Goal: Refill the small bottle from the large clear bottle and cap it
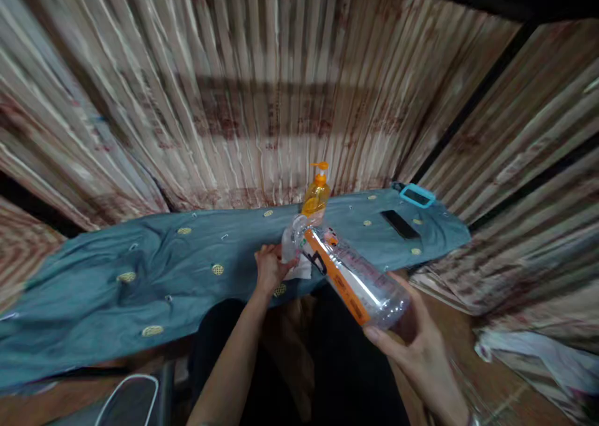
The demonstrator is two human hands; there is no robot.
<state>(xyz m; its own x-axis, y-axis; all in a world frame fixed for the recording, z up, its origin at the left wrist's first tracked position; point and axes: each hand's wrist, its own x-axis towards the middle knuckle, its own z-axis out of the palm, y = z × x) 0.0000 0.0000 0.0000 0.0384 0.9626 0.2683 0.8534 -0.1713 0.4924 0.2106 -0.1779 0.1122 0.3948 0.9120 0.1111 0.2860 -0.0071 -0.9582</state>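
Observation:
My right hand grips a clear plastic bottle near its base. An orange stripe and dark print run along the bottle, which slants up and left above the table edge. At its upper end is a rounded clear plastic part; whether it is joined to the bottle I cannot tell. My left hand is closed beside that part, fingers pinched at a white tissue-like piece lying on the cloth. Just behind the bottle's upper end stands a yellow pump bottle with an orange pump head.
A blue-green cloth with yellow pineapple prints covers the narrow table. To the right lie a dark phone and a light-blue framed object. Patterned curtains hang behind. A white-rimmed chair or stool sits lower left.

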